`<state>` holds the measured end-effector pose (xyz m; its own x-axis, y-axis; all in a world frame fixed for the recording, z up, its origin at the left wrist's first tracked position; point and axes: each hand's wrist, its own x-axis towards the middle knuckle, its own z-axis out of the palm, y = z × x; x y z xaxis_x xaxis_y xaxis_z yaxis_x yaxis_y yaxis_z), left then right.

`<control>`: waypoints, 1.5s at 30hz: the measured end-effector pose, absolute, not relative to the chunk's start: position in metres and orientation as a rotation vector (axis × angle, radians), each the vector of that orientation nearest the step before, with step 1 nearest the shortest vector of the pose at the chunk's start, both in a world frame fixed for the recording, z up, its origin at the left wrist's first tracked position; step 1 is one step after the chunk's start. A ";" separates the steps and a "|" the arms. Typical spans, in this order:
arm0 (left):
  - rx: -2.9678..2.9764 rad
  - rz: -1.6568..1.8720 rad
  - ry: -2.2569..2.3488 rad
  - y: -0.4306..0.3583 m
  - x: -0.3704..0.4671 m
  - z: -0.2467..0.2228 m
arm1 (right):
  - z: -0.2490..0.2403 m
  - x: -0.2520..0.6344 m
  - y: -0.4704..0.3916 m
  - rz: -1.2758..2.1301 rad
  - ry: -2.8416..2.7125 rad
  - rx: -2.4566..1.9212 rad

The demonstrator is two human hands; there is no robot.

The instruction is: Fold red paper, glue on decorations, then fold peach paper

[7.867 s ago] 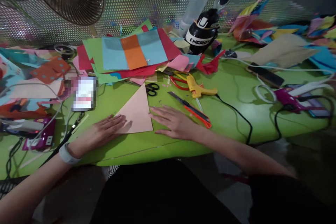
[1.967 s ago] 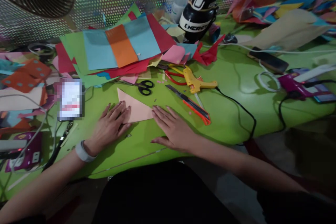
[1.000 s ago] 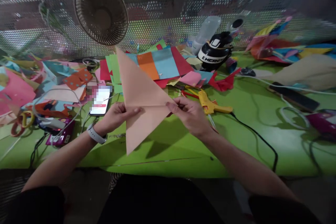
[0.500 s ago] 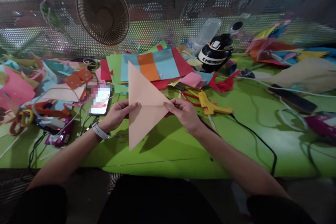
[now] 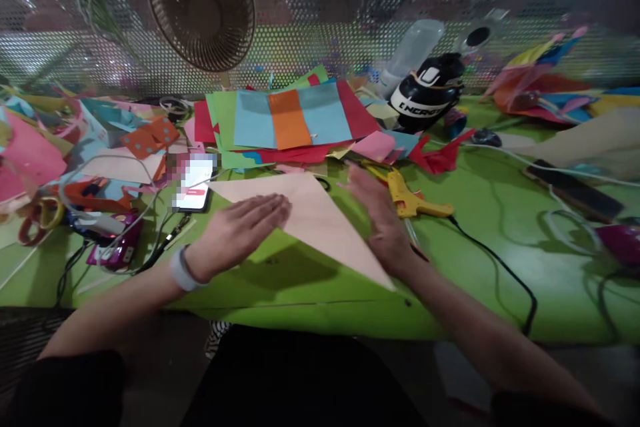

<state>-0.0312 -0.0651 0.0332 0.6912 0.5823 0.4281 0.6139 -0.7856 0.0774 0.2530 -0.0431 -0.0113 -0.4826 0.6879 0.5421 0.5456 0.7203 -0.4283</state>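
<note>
A pale pink sheet of paper (image 5: 323, 213), folded into a triangle, lies slantwise over the green table, casting a shadow below. My left hand (image 5: 237, 233) rests flat on its left part, fingers stretched out side by side; its thumb is hidden. My right hand (image 5: 380, 223) is off the paper, just beside its right edge, open with fingers extended and smeared by motion. A yellow glue gun (image 5: 417, 199) lies right behind my right hand. To the left of my left hand is a lit phone (image 5: 196, 183).
Stacked coloured paper (image 5: 293, 120) lies at the back under a fan (image 5: 203, 10). A black bottle (image 5: 425, 97) stands to its right. Scissors (image 5: 43, 217) and paper scraps (image 5: 30, 153) crowd the left. A black cord (image 5: 500, 263) crosses the right side of the green table (image 5: 310, 317).
The paper triangle has turned and come down to the table. My left hand went from pinching its edge to lying flat on it. My right hand has let go and moved right.
</note>
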 end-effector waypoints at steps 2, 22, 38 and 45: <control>-2.930 -0.542 -0.903 -0.066 -0.026 0.003 | -0.019 0.261 -0.051 0.219 -2.341 -0.737; -2.886 -0.324 -1.019 -0.087 -0.017 -0.029 | -0.036 0.227 -0.078 0.246 -2.586 -0.899; -2.960 -0.736 -1.620 -0.084 -0.025 -0.029 | -0.034 0.209 -0.065 0.457 -2.663 -1.328; -2.919 -0.517 -1.830 -0.078 -0.035 -0.026 | -0.024 0.206 -0.056 0.660 -2.673 -1.484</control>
<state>-0.0353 -0.0778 -0.0262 0.4214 0.9045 0.0653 0.8051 -0.4063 0.4322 0.2055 -0.0565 -0.0242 -0.5494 0.8140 -0.1885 0.8081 0.4604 -0.3675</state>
